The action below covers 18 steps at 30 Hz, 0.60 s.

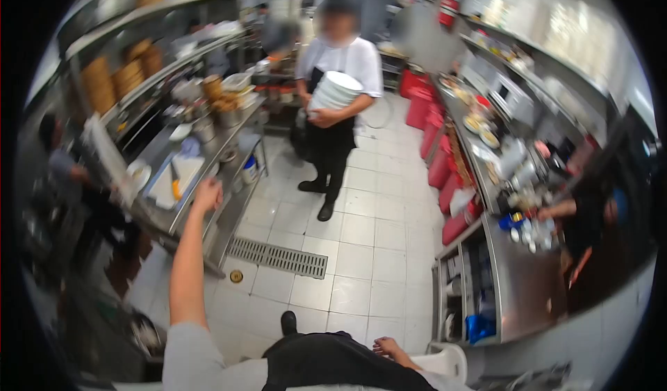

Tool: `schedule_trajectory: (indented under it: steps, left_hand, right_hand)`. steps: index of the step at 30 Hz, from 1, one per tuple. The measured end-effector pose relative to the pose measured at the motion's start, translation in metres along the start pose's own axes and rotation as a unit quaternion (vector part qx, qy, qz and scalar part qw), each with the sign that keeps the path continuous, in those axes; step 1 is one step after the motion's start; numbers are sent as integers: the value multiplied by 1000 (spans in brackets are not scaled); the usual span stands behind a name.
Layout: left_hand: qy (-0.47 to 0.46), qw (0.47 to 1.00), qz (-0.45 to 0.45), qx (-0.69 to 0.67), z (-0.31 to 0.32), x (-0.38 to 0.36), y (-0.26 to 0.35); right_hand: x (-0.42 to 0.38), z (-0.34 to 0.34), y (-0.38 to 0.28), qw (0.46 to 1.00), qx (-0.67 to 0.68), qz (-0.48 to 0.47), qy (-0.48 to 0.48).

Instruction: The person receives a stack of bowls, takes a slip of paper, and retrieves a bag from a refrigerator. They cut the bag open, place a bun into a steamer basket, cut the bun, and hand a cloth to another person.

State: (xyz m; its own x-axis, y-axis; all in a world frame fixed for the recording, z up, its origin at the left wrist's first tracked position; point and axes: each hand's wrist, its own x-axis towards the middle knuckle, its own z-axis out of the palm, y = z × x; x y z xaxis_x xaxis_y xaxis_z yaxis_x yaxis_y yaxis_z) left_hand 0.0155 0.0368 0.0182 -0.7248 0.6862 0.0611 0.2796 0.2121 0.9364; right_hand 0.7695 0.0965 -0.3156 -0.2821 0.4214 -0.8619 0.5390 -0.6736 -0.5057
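Observation:
My left hand (pixel 208 195) is stretched forward to the edge of the steel counter (pixel 226 144) on the left, beside a white cutting board (pixel 175 175). Its fingers look curled, and I cannot tell whether it holds anything. My right hand (pixel 390 349) rests low by my dark apron, fingers loose and empty. Ahead, a person in a white shirt and black apron stands holding a stack of white plates (pixel 335 91).
A floor drain grate (pixel 278 257) crosses the tiled floor. Bamboo steamers (pixel 99 85) fill the left shelves. Red bins (pixel 439 165) line the right counter (pixel 521 287), where another person's arm reaches over dishes. A further person stands at far left.

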Motion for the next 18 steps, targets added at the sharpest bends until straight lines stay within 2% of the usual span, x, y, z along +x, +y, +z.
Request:
schedule_trajectory:
  steps: [1,2,3,4,5,7,9,10,11,12,13,14,15,16,17,18]
  left_hand:
    - [-21,999,33,-2,24,-26,1]
    - [-50,998,-5,-42,44,-38,-23]
    - [-170,985,-13,-14,59,-53,-44]
    - [-190,979,-74,-7,79,-71,-70]
    - [-244,964,-94,50,98,-75,-125]
    - [-314,919,-221,91,136,-128,-158]
    - [-389,859,-312,115,177,-184,-181]
    - [-422,838,-318,134,196,-216,-186]
    - [-453,818,-322,149,208,-246,-189]
    - [-459,809,-327,166,220,-275,-197]
    - [-472,803,-329,157,226,-301,-196]
    - [-509,800,-222,228,231,-320,-190]
    - [-501,805,-225,225,227,-323,-191]
    - [-502,814,-185,227,223,-327,-202]
    - [-500,824,-143,227,222,-332,-214]
    - [-494,834,-104,223,222,-340,-226]
  right_hand:
    - [9,-12,1,1000,23,7,-5]
    - [49,-27,26,993,-88,-74,-39]
    - [65,-29,47,982,-143,-111,-46]
    - [79,-30,66,968,-197,-148,-48]
    - [63,-24,58,971,-201,-124,-34]
    - [30,-5,39,997,-76,-17,7]
    - [14,2,34,999,-24,23,10]
    - [26,-2,47,997,-76,15,1]
    - [35,-11,58,977,-205,-45,-39]
    - [51,-21,79,909,-381,-144,-89]
    - [65,-27,96,840,-475,-213,-150]
    - [38,-24,79,774,-582,-225,-111]
    - [27,-23,66,692,-679,-235,-69]
    - [31,-22,68,804,-571,-154,-65]
    - [35,-23,68,794,-583,-159,-68]
    - [37,-27,69,761,-608,-216,-62]
